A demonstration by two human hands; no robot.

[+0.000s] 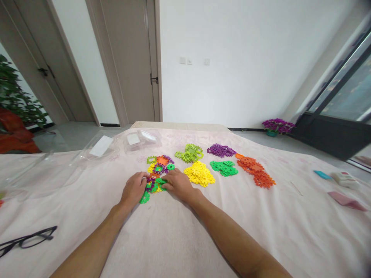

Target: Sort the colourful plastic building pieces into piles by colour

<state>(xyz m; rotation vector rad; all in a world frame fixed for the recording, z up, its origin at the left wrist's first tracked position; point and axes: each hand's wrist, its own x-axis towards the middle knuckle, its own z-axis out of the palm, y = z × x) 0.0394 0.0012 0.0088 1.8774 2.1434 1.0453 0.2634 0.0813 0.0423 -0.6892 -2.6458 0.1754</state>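
Observation:
A mixed group of flat plastic linking pieces (159, 168), in orange, purple, green and yellow, lies between my two hands on the cloth. My left hand (135, 189) rests at the group's left side with fingers bent and a little apart, the tips touching its edge. From the right, my right hand (179, 183) reaches in, thumb and fingers closed at a green flower-shaped piece (160, 181). Its fingers partly cover the pieces under them. Nearest to me in the group is a round green piece (144, 198), just below the left fingertips.
Right of my hands lie sorted piles: yellow (199, 174), lime (189, 153), purple (221, 150), green (224, 168) and orange (256, 171). Clear plastic boxes (100, 146) stand at the back left. Black glasses (36, 237) lie front left; a pink cloth (346, 200) lies far right.

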